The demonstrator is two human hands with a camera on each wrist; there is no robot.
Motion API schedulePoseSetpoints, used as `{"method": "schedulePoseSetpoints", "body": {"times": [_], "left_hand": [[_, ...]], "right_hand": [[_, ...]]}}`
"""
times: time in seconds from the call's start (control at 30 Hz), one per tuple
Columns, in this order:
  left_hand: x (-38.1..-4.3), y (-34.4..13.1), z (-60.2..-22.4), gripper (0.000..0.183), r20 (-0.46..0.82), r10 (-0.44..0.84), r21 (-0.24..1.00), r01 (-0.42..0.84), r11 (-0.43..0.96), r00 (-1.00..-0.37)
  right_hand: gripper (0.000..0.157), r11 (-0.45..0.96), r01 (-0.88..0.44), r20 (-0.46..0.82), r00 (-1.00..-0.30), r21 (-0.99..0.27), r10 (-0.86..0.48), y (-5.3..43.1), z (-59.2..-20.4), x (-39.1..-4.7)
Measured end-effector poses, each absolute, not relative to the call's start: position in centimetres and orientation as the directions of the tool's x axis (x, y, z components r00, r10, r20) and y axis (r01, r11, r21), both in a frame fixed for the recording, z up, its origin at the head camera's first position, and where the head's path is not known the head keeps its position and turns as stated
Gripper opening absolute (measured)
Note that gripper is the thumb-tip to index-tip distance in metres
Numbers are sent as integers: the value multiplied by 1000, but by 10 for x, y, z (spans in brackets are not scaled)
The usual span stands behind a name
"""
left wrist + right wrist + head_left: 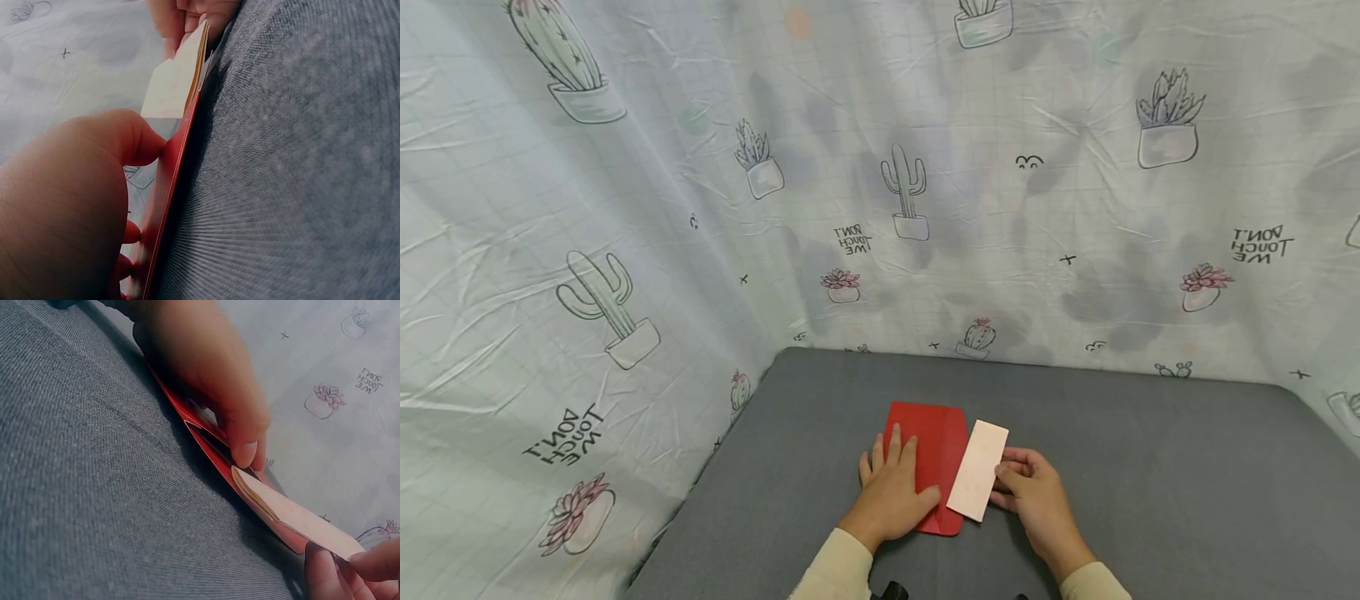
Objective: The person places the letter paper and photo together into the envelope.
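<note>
A red paper envelope [927,450] lies on the grey table. My left hand [891,492] rests on it with fingers spread, the thumb near its right edge. Just right of the envelope, my right hand [1030,500] pinches a folded pale pink paper [977,471] by its right long side, thumb on top and fingers beneath. The paper is tilted and overlaps the envelope's right edge in this view. From the right wrist view, the paper [294,515] shows several layers at its edge, and the red envelope [219,459] gapes beside the left thumb.
Grey cloth covers the tabletop [1150,483]. Behind it and along the left hangs a pale curtain [985,250] printed with potted cacti and lettering. A small black object [893,591] shows at the bottom edge between the sleeves.
</note>
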State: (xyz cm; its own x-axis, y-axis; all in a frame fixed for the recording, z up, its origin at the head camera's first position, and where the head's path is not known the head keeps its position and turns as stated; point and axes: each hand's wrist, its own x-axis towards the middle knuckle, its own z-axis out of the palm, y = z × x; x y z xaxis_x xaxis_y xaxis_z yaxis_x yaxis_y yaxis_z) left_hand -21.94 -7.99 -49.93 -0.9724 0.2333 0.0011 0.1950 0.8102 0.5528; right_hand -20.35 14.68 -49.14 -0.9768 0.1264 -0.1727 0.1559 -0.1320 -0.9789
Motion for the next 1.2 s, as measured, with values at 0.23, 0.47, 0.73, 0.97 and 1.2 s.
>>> {"method": "schedulePoseSetpoints", "body": {"times": [0.23,0.47,0.73,0.97,1.2], "left_hand": [[-219,-79,-498,86,9,228,544,196,816,-974],[-220,-79,-499,86,-1,228,547,190,815,-974],[-218,-79,-498,87,4,225,538,192,821,-974],[-218,-80,-499,87,19,234,535,208,819,-972],[-218,-80,-497,87,1,234,535,198,821,-972]], "right_hand": [[37,-132,145,-163,-977,-981,137,144,-496,-206],[37,-124,136,-152,-980,-983,130,138,-498,-207],[36,-107,140,-152,-982,-984,117,131,-499,-208],[36,-88,143,-152,-983,-986,104,128,-496,-207],[32,-48,160,-164,-983,-986,88,124,-493,-206]]}}
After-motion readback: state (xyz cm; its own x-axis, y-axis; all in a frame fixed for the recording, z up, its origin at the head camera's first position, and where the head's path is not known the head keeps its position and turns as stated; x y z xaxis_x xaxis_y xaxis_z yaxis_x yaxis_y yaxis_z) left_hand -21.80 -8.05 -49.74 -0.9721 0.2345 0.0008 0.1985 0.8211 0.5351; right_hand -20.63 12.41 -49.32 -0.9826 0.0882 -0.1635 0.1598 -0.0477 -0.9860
